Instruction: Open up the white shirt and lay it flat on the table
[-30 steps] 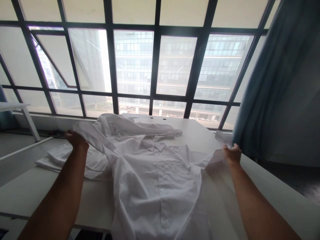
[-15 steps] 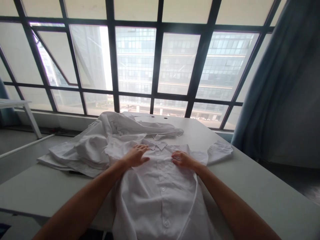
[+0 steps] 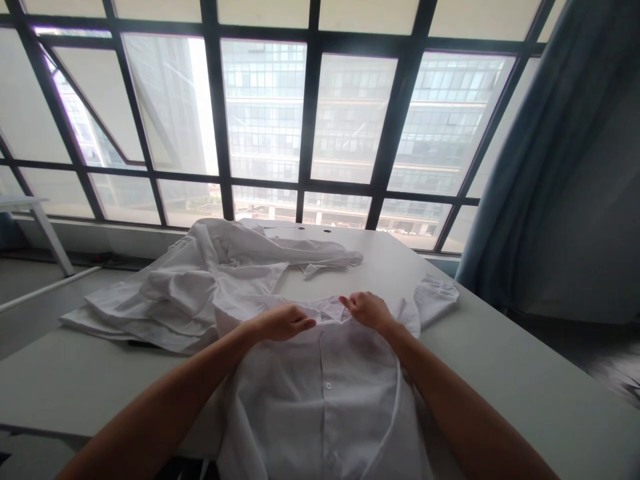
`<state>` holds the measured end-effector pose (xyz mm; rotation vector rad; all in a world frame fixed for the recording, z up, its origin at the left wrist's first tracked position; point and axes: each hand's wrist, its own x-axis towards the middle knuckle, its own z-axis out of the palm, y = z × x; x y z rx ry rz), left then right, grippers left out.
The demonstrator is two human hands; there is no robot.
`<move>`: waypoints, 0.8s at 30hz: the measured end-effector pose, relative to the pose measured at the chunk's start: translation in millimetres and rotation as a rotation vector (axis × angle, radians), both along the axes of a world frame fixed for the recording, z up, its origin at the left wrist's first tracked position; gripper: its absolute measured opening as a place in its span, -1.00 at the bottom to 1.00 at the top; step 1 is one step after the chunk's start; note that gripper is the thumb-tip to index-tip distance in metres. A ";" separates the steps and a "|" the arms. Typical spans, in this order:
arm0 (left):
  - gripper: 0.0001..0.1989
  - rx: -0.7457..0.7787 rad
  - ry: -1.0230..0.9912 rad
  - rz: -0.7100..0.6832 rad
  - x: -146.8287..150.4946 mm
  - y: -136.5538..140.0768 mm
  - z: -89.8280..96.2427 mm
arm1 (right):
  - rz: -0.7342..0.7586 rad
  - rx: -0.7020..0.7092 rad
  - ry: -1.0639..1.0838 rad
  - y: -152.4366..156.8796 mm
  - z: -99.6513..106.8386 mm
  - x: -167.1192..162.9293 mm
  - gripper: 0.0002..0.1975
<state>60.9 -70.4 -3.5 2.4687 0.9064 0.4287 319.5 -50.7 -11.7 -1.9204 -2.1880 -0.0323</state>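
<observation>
two hands work at the collar (image 3: 327, 308) of a white shirt (image 3: 325, 393) laid button side up on a grey table (image 3: 500, 373).

left of the shirt a heap (image 3: 200, 290) of other white clothes lies crumpled on the table, touching the shirt's left shoulder. half a second ago that heap lay the same way; it has not moved.

on the shirt, the left hand (image 3: 283, 322) is curled, fingertips (image 3: 306, 324) drawn together on the cloth just left of the collar. half a second ago it lay flat and spread on the chest, and a second ago it held cloth up by the heap. whether it truly pinches the cloth i cannot tell for sure, though the fingers close on it.

the right hand (image 3: 367, 309) sits just right of the collar, fingers bent, thumb and forefinger nipping the collar's edge. half a second ago it too lay flat lower on the chest, and a second ago it held the right sleeve out over the table's right edge.

that sleeve (image 3: 435, 297) now rests on the table right of the shirt, short and folded back a little. the shirt's hem hangs off the near edge.

right of the table a blue curtain (image 3: 550, 167) hangs by the window (image 3: 310, 113). no box, tray or other holder shows in view.
</observation>
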 end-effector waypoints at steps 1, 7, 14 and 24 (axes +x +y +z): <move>-0.48 -0.010 -0.023 0.008 -0.2 2.9 -2.6 | -0.011 -0.010 0.025 4.0 -4.9 -3.8 -0.46; -0.49 -0.051 -0.092 0.023 0.2 10.7 -12.6 | -0.153 -0.089 0.207 20.3 -24.7 -18.4 -0.58; -0.50 0.108 -0.140 -0.109 16.3 1.5 -20.3 | -0.130 -0.077 0.207 19.9 -25.7 -20.4 -0.75; -0.51 0.050 -0.099 0.760 -0.6 30.0 -20.8 | 0.115 0.284 0.423 9.4 -9.0 -18.6 -0.85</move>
